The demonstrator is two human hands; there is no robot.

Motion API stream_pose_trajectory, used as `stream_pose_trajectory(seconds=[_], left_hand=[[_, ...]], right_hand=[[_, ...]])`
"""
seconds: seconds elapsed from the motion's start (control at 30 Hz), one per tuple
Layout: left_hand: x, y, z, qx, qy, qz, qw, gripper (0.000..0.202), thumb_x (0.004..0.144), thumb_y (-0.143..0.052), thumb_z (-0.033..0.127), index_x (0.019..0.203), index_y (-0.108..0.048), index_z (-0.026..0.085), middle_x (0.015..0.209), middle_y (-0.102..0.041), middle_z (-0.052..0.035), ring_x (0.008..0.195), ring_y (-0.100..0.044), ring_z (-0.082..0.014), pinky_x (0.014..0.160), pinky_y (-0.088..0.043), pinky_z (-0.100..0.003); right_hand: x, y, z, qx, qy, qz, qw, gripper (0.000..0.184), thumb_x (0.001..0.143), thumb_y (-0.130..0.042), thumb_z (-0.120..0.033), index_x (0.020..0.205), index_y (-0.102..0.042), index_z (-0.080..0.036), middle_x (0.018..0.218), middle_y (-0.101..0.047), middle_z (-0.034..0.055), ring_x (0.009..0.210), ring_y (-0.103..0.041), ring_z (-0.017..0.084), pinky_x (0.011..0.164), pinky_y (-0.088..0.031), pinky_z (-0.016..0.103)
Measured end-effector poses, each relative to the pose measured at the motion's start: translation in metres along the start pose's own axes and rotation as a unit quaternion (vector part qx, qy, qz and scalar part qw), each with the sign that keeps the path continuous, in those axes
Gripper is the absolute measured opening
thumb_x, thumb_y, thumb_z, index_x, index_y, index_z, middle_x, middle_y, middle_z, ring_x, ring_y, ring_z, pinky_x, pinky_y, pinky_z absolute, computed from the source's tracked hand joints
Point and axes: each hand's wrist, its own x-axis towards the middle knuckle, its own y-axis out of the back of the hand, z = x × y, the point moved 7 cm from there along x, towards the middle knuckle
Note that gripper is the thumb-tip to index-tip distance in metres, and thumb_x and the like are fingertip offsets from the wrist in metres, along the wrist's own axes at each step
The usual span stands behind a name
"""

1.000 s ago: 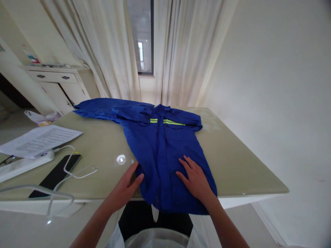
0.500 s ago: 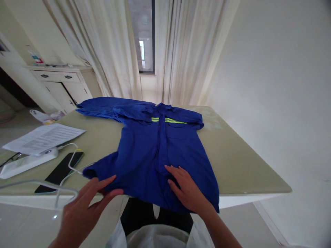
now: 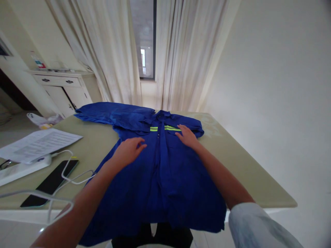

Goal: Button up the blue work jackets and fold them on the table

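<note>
A blue work jacket [image 3: 134, 193] with yellow-green reflective stripes lies front up on the table, its collar at the far side and its hem hanging over the near edge. My left hand [image 3: 129, 150] is over the left chest, fingers curved and thumb apart, holding nothing. Near the stripe on the right chest is my right hand [image 3: 187, 136], fingers spread and empty. Whether either palm presses on the cloth I cannot tell. The sleeve on the left stretches out to the side; the one on the right looks folded in.
On the table's left side lie a black phone [image 3: 49, 184], a white cable [image 3: 67, 178], a white power strip [image 3: 42, 164] and printed sheets [image 3: 41, 144]. A cabinet [image 3: 66, 84] stands behind at the left. Curtains [image 3: 111, 51] hang beyond the table [image 3: 248, 182], and a wall rises at the right.
Both hands have moved from the hem up to the chest. The jacket's lower left corner, folded up before, is now spread down over the table edge.
</note>
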Motion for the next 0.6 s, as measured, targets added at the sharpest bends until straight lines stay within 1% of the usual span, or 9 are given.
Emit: stream_pose_trajectory(seconds=[0.07, 0.17, 0.2, 0.27, 0.33, 0.4, 0.5, 0.57, 0.6], left_hand=[[0.065, -0.001, -0.017, 0.051, 0.052, 0.049, 0.996, 0.045, 0.102, -0.049, 0.036, 0.14, -0.064, 0.018, 0.135, -0.071, -0.0134, 0.125, -0.066, -0.029, 0.106, -0.049, -0.038], [0.127, -0.018, -0.05, 0.107, 0.105, 0.085, 0.985, 0.069, 0.099, -0.057, 0.046, 0.159, -0.042, 0.016, 0.163, -0.045, -0.0193, 0.146, -0.046, -0.0369, 0.113, -0.045, -0.047], [0.14, -0.027, -0.061, 0.116, 0.115, 0.081, 0.983, 0.08, 0.095, -0.062, 0.052, 0.163, -0.036, 0.017, 0.166, -0.04, -0.0203, 0.148, -0.042, -0.0399, 0.113, -0.045, -0.051], [0.157, -0.043, -0.083, 0.113, 0.123, 0.053, 0.984, 0.087, 0.088, -0.069, 0.058, 0.162, -0.039, 0.022, 0.162, -0.044, -0.0207, 0.146, -0.043, -0.0425, 0.111, -0.046, -0.055], [0.171, -0.052, -0.103, 0.091, 0.12, 0.025, 0.988, 0.063, 0.089, -0.068, 0.052, 0.146, -0.059, 0.027, 0.147, -0.06, -0.0168, 0.138, -0.053, -0.0388, 0.109, -0.049, -0.051], [0.184, -0.044, -0.122, 0.067, 0.122, 0.023, 0.99, 0.037, 0.094, -0.06, 0.043, 0.126, -0.072, 0.029, 0.131, -0.069, -0.0117, 0.127, -0.062, -0.0333, 0.105, -0.051, -0.045], [0.197, -0.002, -0.159, 0.039, 0.172, 0.087, 0.98, 0.041, 0.101, -0.044, 0.041, 0.126, -0.07, 0.022, 0.124, -0.073, -0.013, 0.119, -0.067, -0.0326, 0.102, -0.053, -0.046], [0.191, 0.041, -0.191, 0.006, 0.231, 0.175, 0.957, 0.054, 0.104, -0.029, 0.042, 0.132, -0.065, 0.012, 0.127, -0.071, -0.0191, 0.122, -0.066, -0.0372, 0.099, -0.054, -0.052], [0.186, 0.061, -0.204, -0.005, 0.237, 0.202, 0.95, 0.062, 0.105, -0.021, 0.044, 0.134, -0.063, 0.01, 0.128, -0.07, -0.0202, 0.126, -0.063, -0.0399, 0.1, -0.052, -0.057]], right_hand=[[0.035, -0.02, 0.025, -0.022, -0.05, 0.005, 0.998, 0.06, 0.105, -0.048, -0.035, 0.159, -0.042, -0.009, 0.165, -0.041, 0.0209, 0.15, -0.044, 0.031, 0.122, -0.038, 0.046], [0.06, -0.049, 0.052, -0.051, -0.123, -0.009, 0.991, 0.07, 0.104, -0.053, -0.041, 0.166, -0.03, -0.017, 0.166, -0.04, 0.0206, 0.142, -0.051, 0.035, 0.114, -0.044, 0.05], [0.063, -0.057, 0.059, -0.052, -0.141, -0.012, 0.989, 0.07, 0.103, -0.056, -0.043, 0.165, -0.034, -0.019, 0.161, -0.047, 0.0207, 0.137, -0.055, 0.036, 0.111, -0.046, 0.051], [0.067, -0.07, 0.067, -0.03, -0.162, -0.004, 0.986, 0.055, 0.1, -0.062, -0.043, 0.15, -0.057, -0.021, 0.141, -0.063, 0.0198, 0.127, -0.061, 0.035, 0.106, -0.048, 0.048], [0.071, -0.072, 0.076, 0.013, -0.171, 0.024, 0.985, 0.029, 0.099, -0.064, -0.037, 0.118, -0.076, -0.019, 0.117, -0.071, 0.0164, 0.114, -0.066, 0.031, 0.101, -0.05, 0.041], [0.075, -0.06, 0.092, 0.05, -0.183, 0.072, 0.979, 0.021, 0.098, -0.062, -0.032, 0.098, -0.078, -0.019, 0.104, -0.073, 0.0126, 0.103, -0.068, 0.026, 0.096, -0.051, 0.035], [0.064, -0.01, 0.138, 0.1, -0.235, 0.215, 0.943, 0.031, 0.102, -0.048, -0.029, 0.097, -0.076, -0.016, 0.097, -0.073, 0.0113, 0.094, -0.066, 0.022, 0.09, -0.051, 0.033], [0.03, 0.039, 0.182, 0.139, -0.304, 0.384, 0.861, 0.043, 0.104, -0.034, -0.027, 0.095, -0.073, -0.012, 0.09, -0.071, 0.0138, 0.086, -0.062, 0.023, 0.081, -0.051, 0.035], [0.01, 0.058, 0.203, 0.146, -0.328, 0.437, 0.825, 0.049, 0.104, -0.025, -0.024, 0.099, -0.072, -0.01, 0.092, -0.07, 0.0167, 0.086, -0.061, 0.023, 0.079, -0.05, 0.037]])
